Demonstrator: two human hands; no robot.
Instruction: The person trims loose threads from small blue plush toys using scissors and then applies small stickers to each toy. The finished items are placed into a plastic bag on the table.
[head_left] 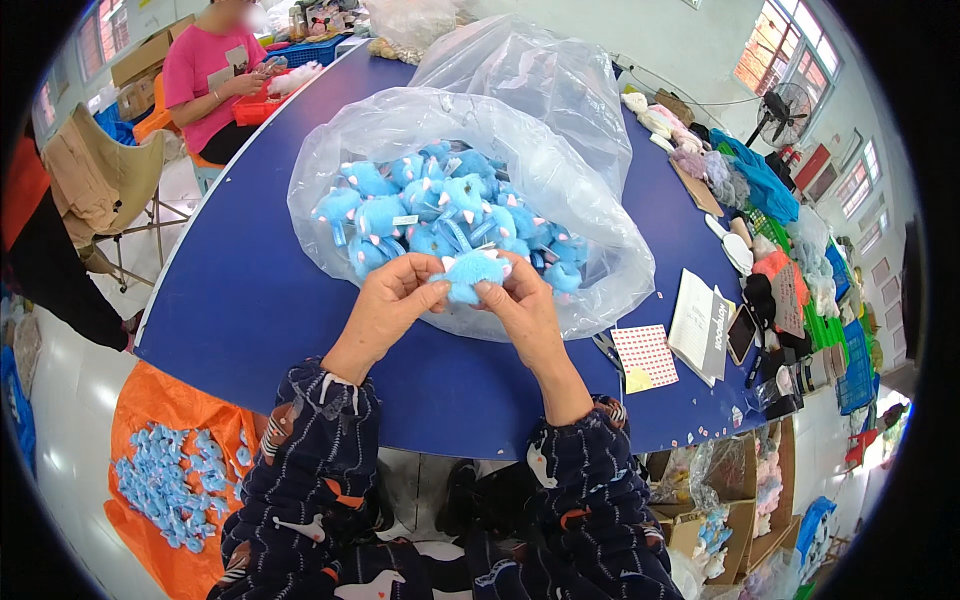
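Thumb and fingertips of the left hand (392, 303) pinch one end of a fluffy blue plush toy (472, 271), and the right hand (527, 312) grips its other end in the same manner. The toy is held up at the near side of an open clear plastic bag (615, 255), over the blue table (450, 400). Its long axis runs from side to side, from one hand to the other, with pale, pinkish tips at its upper corners pointing away from the person (which way its face looks, I cannot tell). Just beyond, many similar blue toys (385, 215) lie heaped in the bag, turned every which way. Right of the bag are scissors (607, 348), a red-marked sheet (643, 348), a notebook (697, 325) and a phone (741, 334). Down at the left, small blue pieces (172, 485) rest on an orange sheet (140, 395). Farther off, a co-worker in a pink top (212, 85) sits beside a red basket (256, 108); a black fan (784, 108) stands far right.
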